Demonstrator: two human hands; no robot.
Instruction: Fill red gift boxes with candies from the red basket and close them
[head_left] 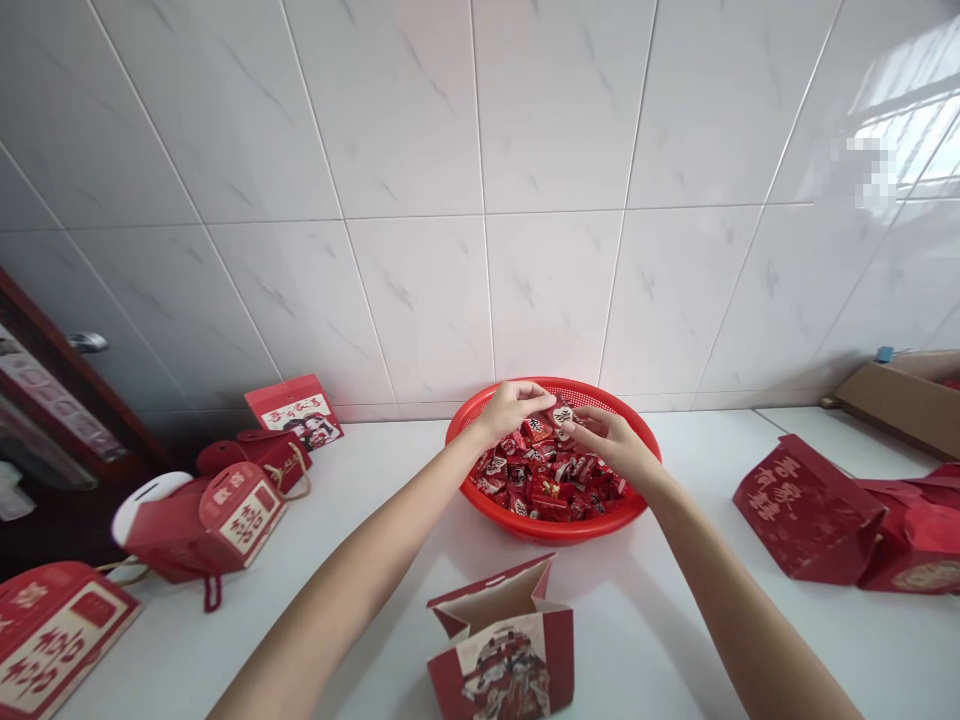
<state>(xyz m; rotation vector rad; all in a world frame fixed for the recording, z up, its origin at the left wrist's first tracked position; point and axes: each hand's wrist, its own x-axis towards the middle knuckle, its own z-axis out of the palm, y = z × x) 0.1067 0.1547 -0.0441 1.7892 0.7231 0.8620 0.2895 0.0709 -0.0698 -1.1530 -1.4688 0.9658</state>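
Left hand (519, 408) and right hand (616, 444): we pinched wrapped sweet (562, 413) above red basket (559, 531), presumably so drops landed inside.

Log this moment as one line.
left hand, right hand: on one wrapped candy | red basket: beneath, holding candies | open box: nearer camera

Basket (551, 535): red plastic, glossy, perforated. Candy wrappers (551, 488): shiny, crinkled. Open box (559, 650): smooth card, printed outside. Wall tiles (555, 300): glossy, smooth. Tabletop (382, 500): smooth, white. Brown carton (896, 410): matt cardboard.
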